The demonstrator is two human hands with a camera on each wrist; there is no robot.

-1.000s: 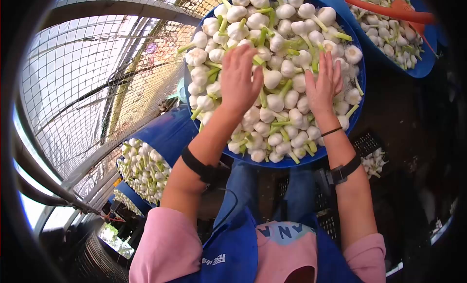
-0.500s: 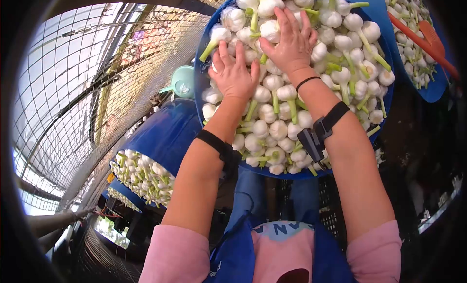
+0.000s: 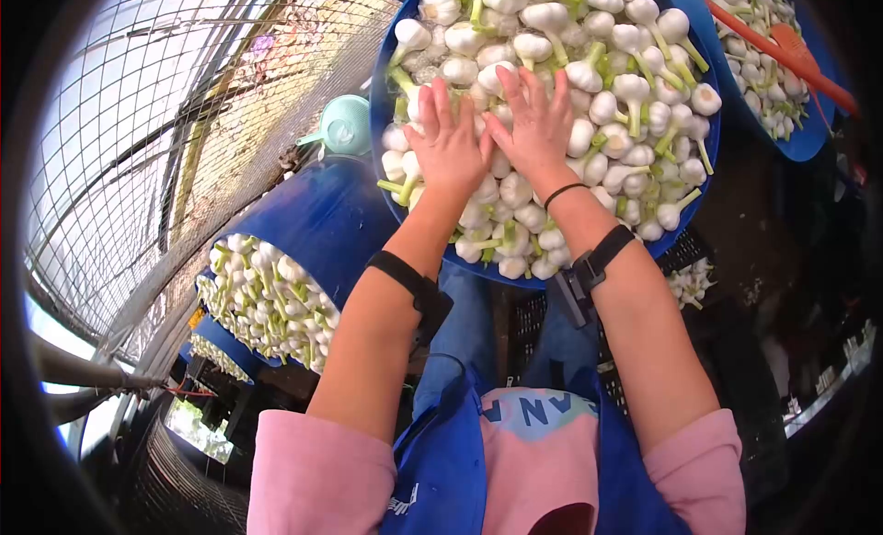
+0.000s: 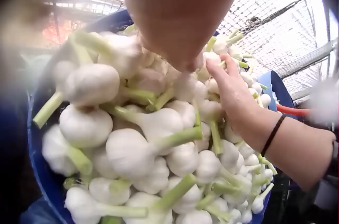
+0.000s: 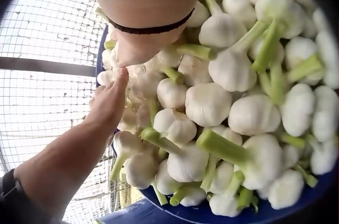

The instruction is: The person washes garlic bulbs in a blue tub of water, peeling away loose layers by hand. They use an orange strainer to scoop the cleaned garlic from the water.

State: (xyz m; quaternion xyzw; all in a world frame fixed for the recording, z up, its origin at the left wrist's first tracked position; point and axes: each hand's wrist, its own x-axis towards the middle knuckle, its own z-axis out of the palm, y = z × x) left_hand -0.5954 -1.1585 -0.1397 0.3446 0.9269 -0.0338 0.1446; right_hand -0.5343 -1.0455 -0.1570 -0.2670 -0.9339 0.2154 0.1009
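A blue tub [image 3: 708,181] holds a heap of white garlic bulbs [image 3: 635,89] with short green stems. On the left part of the heap rests my left hand [image 3: 449,147], fingers spread and pointing away from me. Right beside it my right hand [image 3: 536,132] lies on the bulbs, its fingers also spread, the two thumbs close together. Neither hand grips a bulb. In the left wrist view the right hand [image 4: 235,94] touches the bulbs [image 4: 132,152]; the right wrist view has the left hand [image 5: 108,105] at the heap's edge.
Left of the tub lies a tilted blue barrel [image 3: 313,227] full of garlic, with a light green strainer [image 3: 345,124] above it. Another blue tub [image 3: 811,147] with garlic and an orange-red handle [image 3: 773,52] is at the upper right. Wire mesh [image 3: 175,121] stands on the left.
Both hands were farther apart on the heap a second ago; the right hand has moved left beside the left hand. Since half a second ago, it has come slightly nearer the body.
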